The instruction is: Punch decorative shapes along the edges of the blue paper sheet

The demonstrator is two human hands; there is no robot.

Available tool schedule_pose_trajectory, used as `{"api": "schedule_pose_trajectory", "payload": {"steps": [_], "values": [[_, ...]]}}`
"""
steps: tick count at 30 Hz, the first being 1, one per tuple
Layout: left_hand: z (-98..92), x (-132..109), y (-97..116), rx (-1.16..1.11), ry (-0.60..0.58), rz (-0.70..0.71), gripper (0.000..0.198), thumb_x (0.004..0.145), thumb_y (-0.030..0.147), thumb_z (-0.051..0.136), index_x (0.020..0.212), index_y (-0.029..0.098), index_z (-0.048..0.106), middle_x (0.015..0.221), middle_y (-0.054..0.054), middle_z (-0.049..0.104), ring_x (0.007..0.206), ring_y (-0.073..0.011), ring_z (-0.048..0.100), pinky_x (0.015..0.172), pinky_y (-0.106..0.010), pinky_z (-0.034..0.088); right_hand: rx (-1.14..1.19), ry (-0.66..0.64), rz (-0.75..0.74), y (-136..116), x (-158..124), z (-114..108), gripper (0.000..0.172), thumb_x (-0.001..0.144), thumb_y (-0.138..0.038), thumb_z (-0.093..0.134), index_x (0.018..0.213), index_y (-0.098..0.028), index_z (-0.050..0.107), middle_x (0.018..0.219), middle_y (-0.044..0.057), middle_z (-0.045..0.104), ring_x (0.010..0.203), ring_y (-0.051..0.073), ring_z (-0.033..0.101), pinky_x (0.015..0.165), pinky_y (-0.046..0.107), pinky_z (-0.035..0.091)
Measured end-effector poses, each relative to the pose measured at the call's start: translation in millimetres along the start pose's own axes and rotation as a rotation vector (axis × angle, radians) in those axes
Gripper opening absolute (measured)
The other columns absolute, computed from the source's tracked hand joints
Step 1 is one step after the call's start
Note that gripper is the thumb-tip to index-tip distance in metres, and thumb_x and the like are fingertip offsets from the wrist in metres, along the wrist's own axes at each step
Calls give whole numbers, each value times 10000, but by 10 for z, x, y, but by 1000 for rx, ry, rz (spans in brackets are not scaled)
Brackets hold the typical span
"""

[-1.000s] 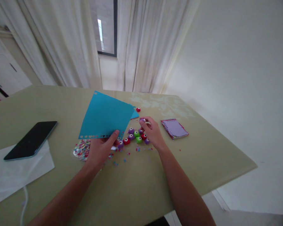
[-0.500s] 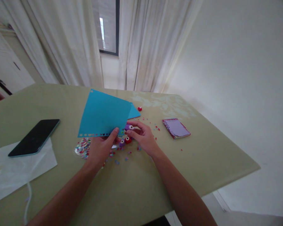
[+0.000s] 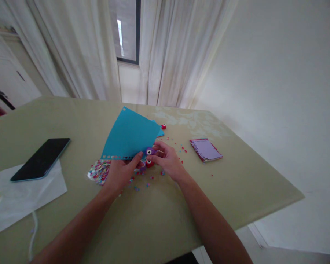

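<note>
The left hand [image 3: 120,173] pinches the bottom edge of a blue paper sheet [image 3: 130,135], thumb on top. The other fingers are hidden under the paper. The sheet is lifted over the green-yellow table [image 3: 159,216] and has a row of tiny holes along its bottom edge. What shape they are is hard to tell.

The right hand [image 3: 167,161] holds a small round purple punch [image 3: 149,151] in its fingertips, right at the corner of the blue sheet. This hand hides the bit of table under it. A small round red punch [image 3: 149,164] peeks out below the purple one. A purple spot between the two thumbs may be another punch, but it is too blurry to tell.

A small blue paper piece [image 3: 160,133] is mostly hidden behind the sheet. The white paper [image 3: 30,192] and a white cord [image 3: 31,234] are cut off at the picture's edges.

Counting: two hands, one big blue sheet, one small blue piece, one purple punch for sure, and two red ones, with the far red punch [image 3: 163,127] lying alone. There is one black phone [image 3: 41,158], one purple notepad with a red edge [image 3: 206,149], one pile of colourful paper bits [image 3: 99,171], and too many loose bits to count.
</note>
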State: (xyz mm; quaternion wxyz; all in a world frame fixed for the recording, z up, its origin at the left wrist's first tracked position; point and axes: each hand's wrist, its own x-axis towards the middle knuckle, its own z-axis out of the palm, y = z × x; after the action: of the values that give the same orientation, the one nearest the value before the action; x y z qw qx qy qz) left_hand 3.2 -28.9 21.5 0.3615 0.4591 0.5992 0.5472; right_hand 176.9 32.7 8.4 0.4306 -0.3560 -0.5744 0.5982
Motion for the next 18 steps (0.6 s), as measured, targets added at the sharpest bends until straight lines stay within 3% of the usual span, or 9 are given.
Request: {"api": "schedule_pose_trajectory", "payload": {"steps": [4,7,18], "values": [[-3,-6,30,-2,-23,24,367,754,580,770,726,220,699,619,-53,744,581,-259,724,576,-339,583,81,-93,83,-29,-18,12,440,732,-487,955,1065,-242,804,977,17,755,814,163,656,793,317,536],[0,-9,21,3,-35,13,364,740,575,774,751,215,714,612,-52,743,567,-259,715,550,-333,568,108,-69,102,-13,-18,31,402,765,-538,929,992,-226,819,881,12,727,739,147,602,721,297,478],[26,-7,-51,-1,-54,48,338,765,552,777,758,215,745,663,-58,772,573,-251,708,549,-335,570,94,-53,143,17,-21,58,513,715,-660,923,896,-212,751,799,5,692,689,152,563,648,284,460]]}}
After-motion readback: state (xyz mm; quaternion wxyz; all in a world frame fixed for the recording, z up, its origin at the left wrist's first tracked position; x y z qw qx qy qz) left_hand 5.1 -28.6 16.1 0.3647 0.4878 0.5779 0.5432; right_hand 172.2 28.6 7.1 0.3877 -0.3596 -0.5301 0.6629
